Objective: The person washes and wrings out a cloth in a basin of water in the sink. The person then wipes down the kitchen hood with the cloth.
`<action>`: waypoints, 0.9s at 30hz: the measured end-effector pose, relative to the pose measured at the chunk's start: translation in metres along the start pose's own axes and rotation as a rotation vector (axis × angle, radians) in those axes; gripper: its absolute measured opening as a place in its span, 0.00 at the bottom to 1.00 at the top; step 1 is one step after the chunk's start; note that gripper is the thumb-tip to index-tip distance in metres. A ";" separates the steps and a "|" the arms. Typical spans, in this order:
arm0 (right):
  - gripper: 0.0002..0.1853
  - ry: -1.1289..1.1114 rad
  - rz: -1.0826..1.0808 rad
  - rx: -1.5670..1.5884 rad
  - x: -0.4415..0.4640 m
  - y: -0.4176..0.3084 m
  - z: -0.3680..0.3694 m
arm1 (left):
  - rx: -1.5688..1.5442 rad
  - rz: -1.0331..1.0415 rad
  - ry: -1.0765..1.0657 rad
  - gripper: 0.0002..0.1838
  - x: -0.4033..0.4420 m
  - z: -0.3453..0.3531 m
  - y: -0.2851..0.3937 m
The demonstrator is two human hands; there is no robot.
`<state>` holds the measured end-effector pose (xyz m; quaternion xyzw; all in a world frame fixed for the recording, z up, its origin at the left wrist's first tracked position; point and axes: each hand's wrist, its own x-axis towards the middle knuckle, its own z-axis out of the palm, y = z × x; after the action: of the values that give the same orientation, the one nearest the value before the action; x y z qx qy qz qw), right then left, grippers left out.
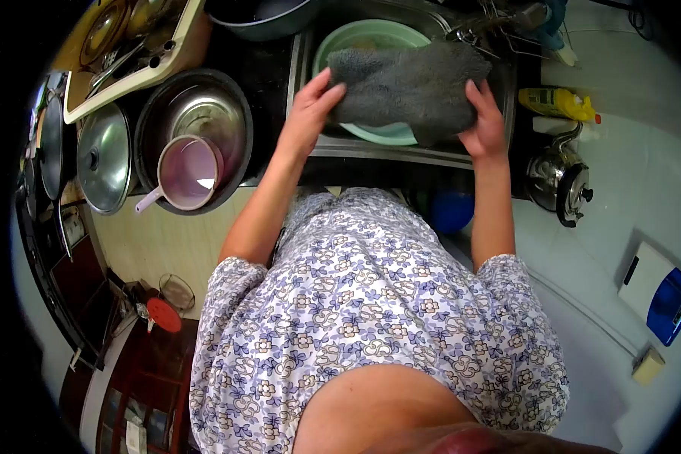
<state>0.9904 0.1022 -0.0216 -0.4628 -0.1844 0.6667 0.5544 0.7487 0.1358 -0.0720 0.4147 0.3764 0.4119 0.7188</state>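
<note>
A dark grey cloth is stretched out between my two hands, above a pale green basin that stands in the metal sink. My left hand grips the cloth by its left edge, thumb on top. At the opposite edge my right hand pinches it, thumb also on top. The cloth covers most of the basin's middle, so what the basin holds is mostly hidden.
Left of the sink, a pink saucepan sits inside a large metal bowl, beside a pot lid. A dish rack stands behind. To the right are a yellow bottle and a steel kettle.
</note>
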 end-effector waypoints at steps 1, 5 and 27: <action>0.19 0.043 0.044 0.025 0.007 0.009 -0.011 | 0.156 -0.149 -0.066 0.22 0.014 -0.010 -0.026; 0.18 0.229 0.259 0.047 0.069 0.057 -0.080 | 0.106 -0.381 0.017 0.21 0.032 0.002 -0.038; 0.19 -0.230 0.052 0.187 -0.032 0.001 0.085 | 0.126 0.027 0.008 0.14 -0.087 -0.061 0.039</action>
<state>0.9190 0.0951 0.0336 -0.3343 -0.1720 0.7437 0.5527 0.6512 0.0870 -0.0421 0.4627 0.3989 0.3984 0.6842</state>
